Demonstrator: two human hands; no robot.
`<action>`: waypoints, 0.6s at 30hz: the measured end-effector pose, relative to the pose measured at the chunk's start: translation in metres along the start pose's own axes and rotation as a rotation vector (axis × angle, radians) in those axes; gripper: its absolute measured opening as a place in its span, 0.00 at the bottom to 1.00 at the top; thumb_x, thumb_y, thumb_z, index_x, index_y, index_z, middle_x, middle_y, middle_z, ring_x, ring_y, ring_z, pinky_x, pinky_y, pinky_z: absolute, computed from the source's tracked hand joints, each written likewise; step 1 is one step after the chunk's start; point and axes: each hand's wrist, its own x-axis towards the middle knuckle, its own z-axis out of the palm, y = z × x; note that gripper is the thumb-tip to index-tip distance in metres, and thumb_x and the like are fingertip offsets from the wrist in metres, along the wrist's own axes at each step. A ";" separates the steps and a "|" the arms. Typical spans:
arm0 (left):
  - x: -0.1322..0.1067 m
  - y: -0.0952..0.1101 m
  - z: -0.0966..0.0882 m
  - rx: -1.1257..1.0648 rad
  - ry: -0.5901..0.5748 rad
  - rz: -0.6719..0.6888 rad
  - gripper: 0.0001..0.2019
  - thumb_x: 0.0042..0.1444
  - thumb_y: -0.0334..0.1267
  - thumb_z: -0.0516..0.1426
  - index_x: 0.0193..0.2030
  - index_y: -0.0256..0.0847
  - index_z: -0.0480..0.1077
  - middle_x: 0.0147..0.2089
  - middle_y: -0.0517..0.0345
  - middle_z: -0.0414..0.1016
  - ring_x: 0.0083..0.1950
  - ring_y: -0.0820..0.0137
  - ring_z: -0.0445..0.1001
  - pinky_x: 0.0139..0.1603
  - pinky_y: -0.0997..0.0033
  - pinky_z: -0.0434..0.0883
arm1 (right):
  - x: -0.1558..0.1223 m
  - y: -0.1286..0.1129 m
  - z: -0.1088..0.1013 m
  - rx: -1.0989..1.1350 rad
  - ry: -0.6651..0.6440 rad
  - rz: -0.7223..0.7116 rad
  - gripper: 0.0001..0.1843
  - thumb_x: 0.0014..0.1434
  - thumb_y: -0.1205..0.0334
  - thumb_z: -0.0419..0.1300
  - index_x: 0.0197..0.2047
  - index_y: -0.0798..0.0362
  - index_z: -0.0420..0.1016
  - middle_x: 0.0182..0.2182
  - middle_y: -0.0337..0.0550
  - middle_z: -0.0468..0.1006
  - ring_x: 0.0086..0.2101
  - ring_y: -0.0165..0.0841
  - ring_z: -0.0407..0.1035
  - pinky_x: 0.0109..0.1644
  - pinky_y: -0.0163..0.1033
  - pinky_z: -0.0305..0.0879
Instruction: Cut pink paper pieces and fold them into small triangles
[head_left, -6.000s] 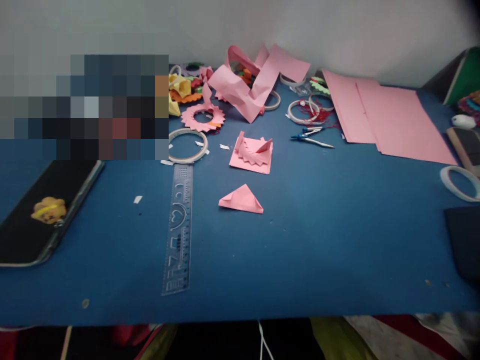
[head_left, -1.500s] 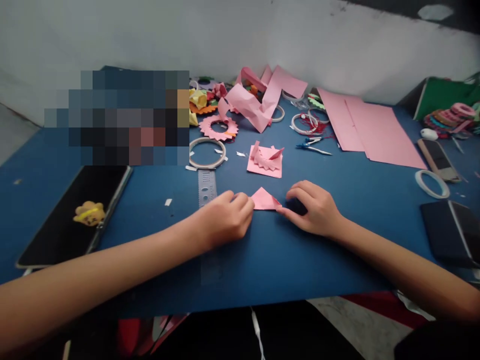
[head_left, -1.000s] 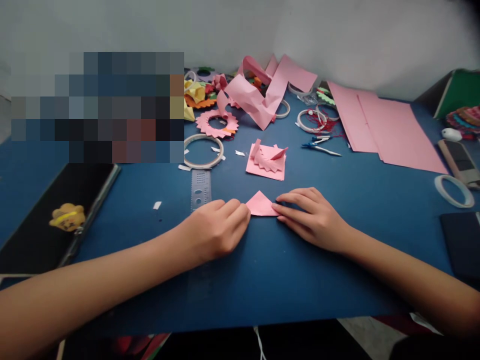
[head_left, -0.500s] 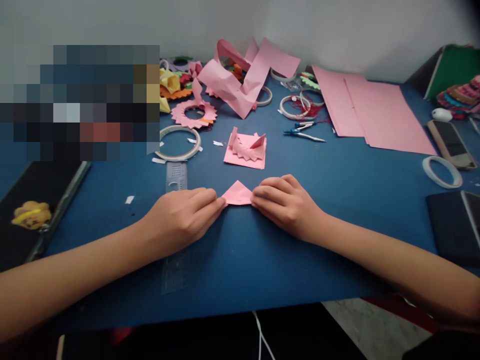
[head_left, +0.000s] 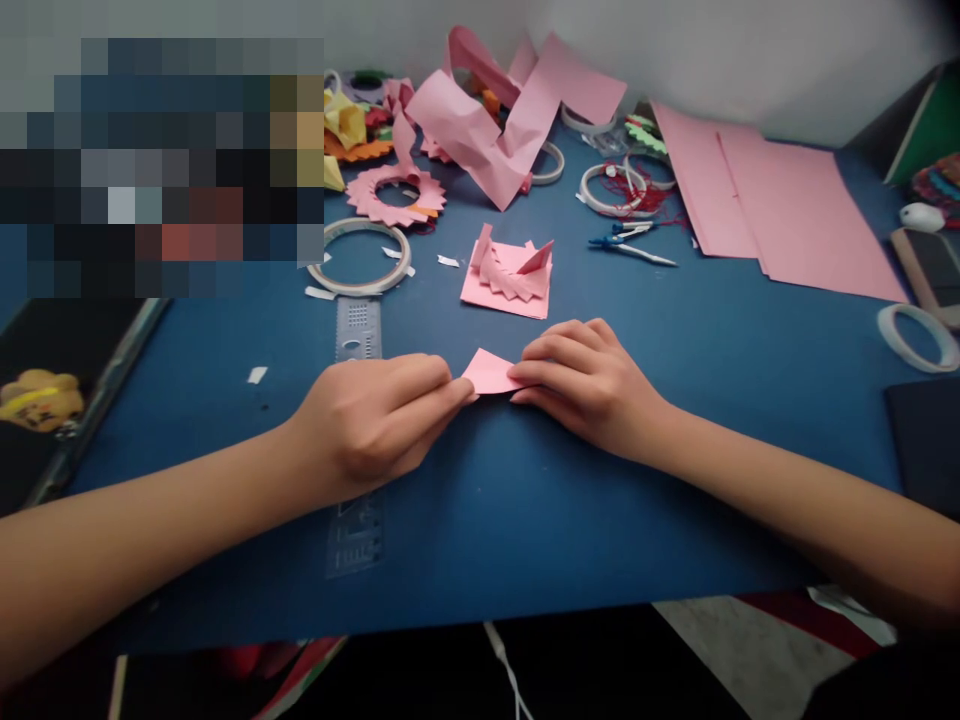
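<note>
A small folded piece of pink paper [head_left: 491,374] is held low over the blue table between my two hands. My left hand [head_left: 386,412] pinches its left corner between thumb and fingers. At the right end, my right hand [head_left: 589,388] grips the paper, its fingers on top and the thumb tip below. Just beyond lies a stack of pink paper squares [head_left: 499,305], with a partly joined arc of folded pink pieces [head_left: 514,277] resting on it. A clear plastic ruler [head_left: 357,540] lies beneath my left wrist.
A tape roll [head_left: 364,257] and a pink paper ring [head_left: 396,195] lie at back left. Crumpled pink paper [head_left: 480,125], a compass [head_left: 632,245] and large pink sheets [head_left: 810,215] are farther back. Another tape roll [head_left: 916,338] sits at right. A black case [head_left: 90,375] is at left.
The paper was a symmetrical triangle and now looks slanted, its right side more covered by my right fingers. My right thumb has come apart from the fingers below it. The view has shifted slightly.
</note>
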 end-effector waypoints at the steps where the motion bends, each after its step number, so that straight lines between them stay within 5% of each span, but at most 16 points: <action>1: 0.001 -0.001 0.000 -0.030 0.018 0.006 0.07 0.59 0.27 0.55 0.44 0.34 0.68 0.29 0.57 0.71 0.27 0.73 0.67 0.24 0.74 0.65 | 0.002 0.001 0.000 -0.037 0.018 -0.045 0.08 0.65 0.62 0.55 0.40 0.56 0.73 0.36 0.43 0.78 0.39 0.33 0.67 0.39 0.40 0.56; 4: 0.003 -0.004 0.001 -0.113 0.042 0.012 0.05 0.57 0.24 0.56 0.41 0.30 0.69 0.31 0.52 0.71 0.31 0.70 0.68 0.29 0.71 0.69 | 0.006 0.001 -0.001 -0.161 0.017 -0.190 0.08 0.65 0.69 0.52 0.39 0.58 0.73 0.34 0.44 0.78 0.37 0.33 0.66 0.38 0.40 0.57; 9: 0.002 -0.001 0.000 -0.093 -0.052 0.052 0.04 0.56 0.23 0.55 0.38 0.27 0.70 0.29 0.49 0.72 0.30 0.66 0.67 0.28 0.67 0.68 | 0.000 -0.007 -0.012 -0.165 -0.002 -0.232 0.09 0.64 0.72 0.52 0.35 0.59 0.73 0.30 0.45 0.77 0.34 0.34 0.67 0.35 0.40 0.58; 14: 0.000 0.008 -0.001 -0.124 -0.133 -0.015 0.06 0.56 0.23 0.54 0.34 0.30 0.72 0.26 0.53 0.71 0.27 0.67 0.64 0.23 0.68 0.63 | -0.007 -0.010 -0.016 -0.056 -0.100 -0.214 0.04 0.61 0.69 0.57 0.37 0.60 0.72 0.32 0.45 0.77 0.33 0.34 0.66 0.32 0.39 0.59; 18: 0.002 0.012 0.001 -0.140 -0.147 -0.155 0.07 0.59 0.28 0.54 0.33 0.33 0.73 0.25 0.56 0.69 0.26 0.69 0.63 0.22 0.69 0.59 | -0.004 -0.006 -0.012 0.087 -0.150 -0.069 0.07 0.63 0.67 0.54 0.34 0.59 0.72 0.31 0.46 0.74 0.31 0.32 0.62 0.32 0.38 0.59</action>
